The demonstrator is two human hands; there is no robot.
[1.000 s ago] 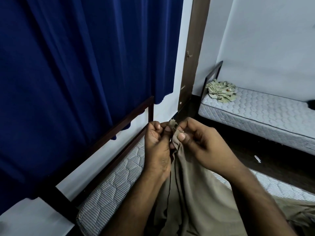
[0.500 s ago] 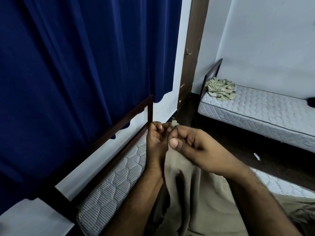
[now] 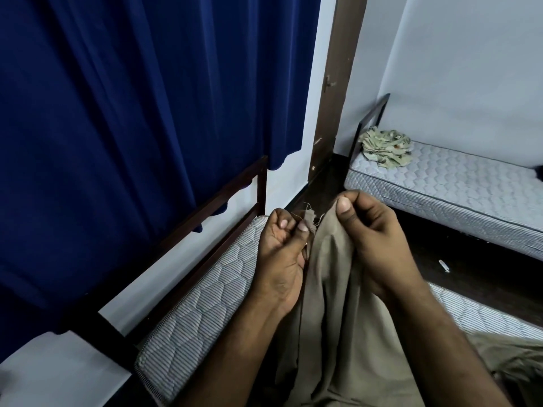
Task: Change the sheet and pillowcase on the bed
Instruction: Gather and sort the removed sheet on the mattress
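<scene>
Two hands hold up a khaki sheet [image 3: 332, 304] in the near middle of the view, above the near bed. The left hand [image 3: 279, 257] pinches a frayed corner of the sheet between thumb and curled fingers, with loose threads sticking up from the pinch. The right hand [image 3: 373, 239] grips a fold of the same sheet just beside it, thumb on top and fingers curled under the cloth. From the two hands the sheet hangs down in long folds between the forearms and spreads out to the lower right over the near mattress [image 3: 205, 298].

That mattress is bare, grey and quilted, with a striped side edge. A dark wooden bed frame [image 3: 211, 207] runs along its left side, against a pale wall. A dark blue curtain [image 3: 132, 113] hangs over the frame and fills the upper left of the view.

Beyond the hands lies a strip of dark floor [image 3: 482, 268] with a small white scrap on it. A brown door frame [image 3: 340, 83] stands at the corner past the curtain. Farthest off, along the right wall, is a second bed with its own bare quilted mattress [image 3: 458, 183] and a dark headboard. A crumpled patterned green cloth [image 3: 385, 148] sits at the head end of that mattress, well apart from the hands.
</scene>
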